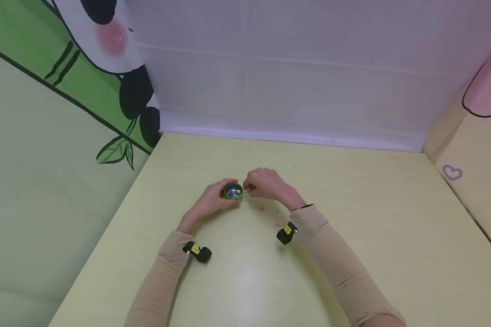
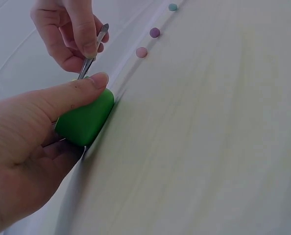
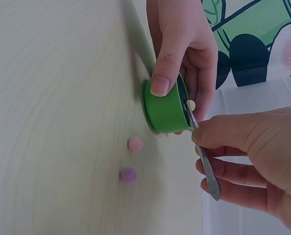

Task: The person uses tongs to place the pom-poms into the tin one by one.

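Note:
My left hand (image 1: 212,200) grips a small round green tin (image 3: 162,110) standing on the table, its thumb on one side and its fingers on the other. Inside the tin, several small coloured balls show in the head view. My right hand (image 1: 266,184) pinches metal tweezers (image 3: 209,171) between thumb and fingers. The tweezers' tips reach the tin's open rim, where a pale yellow ball (image 3: 191,105) sits right by them. On the table near the tin lie a pink ball (image 3: 135,143), a purple ball (image 3: 128,175) and a teal ball (image 2: 173,7).
A larger pink spot (image 1: 279,223) lies on the table (image 1: 237,281) near the right wrist. Behind the table hangs a pale cloth backdrop (image 1: 290,100), with a painted panda and bamboo to the left. A small camera is strapped to each wrist.

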{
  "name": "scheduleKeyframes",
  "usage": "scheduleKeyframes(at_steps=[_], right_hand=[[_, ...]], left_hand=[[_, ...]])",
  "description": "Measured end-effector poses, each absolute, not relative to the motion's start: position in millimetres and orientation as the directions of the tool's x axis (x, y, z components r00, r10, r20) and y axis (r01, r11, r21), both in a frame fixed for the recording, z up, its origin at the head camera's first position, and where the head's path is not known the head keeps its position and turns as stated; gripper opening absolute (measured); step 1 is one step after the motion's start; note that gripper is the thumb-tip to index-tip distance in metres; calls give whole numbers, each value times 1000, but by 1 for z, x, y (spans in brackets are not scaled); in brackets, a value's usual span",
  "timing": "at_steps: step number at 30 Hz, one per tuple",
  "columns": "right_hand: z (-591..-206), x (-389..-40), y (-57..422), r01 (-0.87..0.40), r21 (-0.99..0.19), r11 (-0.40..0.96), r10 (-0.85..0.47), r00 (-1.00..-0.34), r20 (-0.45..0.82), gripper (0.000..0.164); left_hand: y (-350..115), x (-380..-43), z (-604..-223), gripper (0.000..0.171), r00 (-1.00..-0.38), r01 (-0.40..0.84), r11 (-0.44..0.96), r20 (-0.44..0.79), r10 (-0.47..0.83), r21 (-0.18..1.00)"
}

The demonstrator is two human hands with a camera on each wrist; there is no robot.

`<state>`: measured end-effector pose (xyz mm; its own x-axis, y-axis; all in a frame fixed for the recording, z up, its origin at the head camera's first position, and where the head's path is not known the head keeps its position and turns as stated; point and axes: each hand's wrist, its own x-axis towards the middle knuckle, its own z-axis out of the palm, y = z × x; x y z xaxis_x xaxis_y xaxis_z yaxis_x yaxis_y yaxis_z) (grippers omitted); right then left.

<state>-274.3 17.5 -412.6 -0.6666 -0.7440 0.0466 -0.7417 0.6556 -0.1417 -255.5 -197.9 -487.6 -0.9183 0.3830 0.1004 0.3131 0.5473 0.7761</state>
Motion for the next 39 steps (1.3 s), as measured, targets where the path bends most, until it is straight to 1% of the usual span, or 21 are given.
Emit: scheduleKeyframes(at_steps=[24,39], right_hand=[[-409,-268,13,-739,-127,661,-741,-670,41,16],[-410,-275,36,-738,-142,659,-741,-670,39,18]], left_hand=[[-200,-254,-488,74,-916,318,558,98,388,766],[-190,-257,-485,74,-930,295,580,88,357,759]])
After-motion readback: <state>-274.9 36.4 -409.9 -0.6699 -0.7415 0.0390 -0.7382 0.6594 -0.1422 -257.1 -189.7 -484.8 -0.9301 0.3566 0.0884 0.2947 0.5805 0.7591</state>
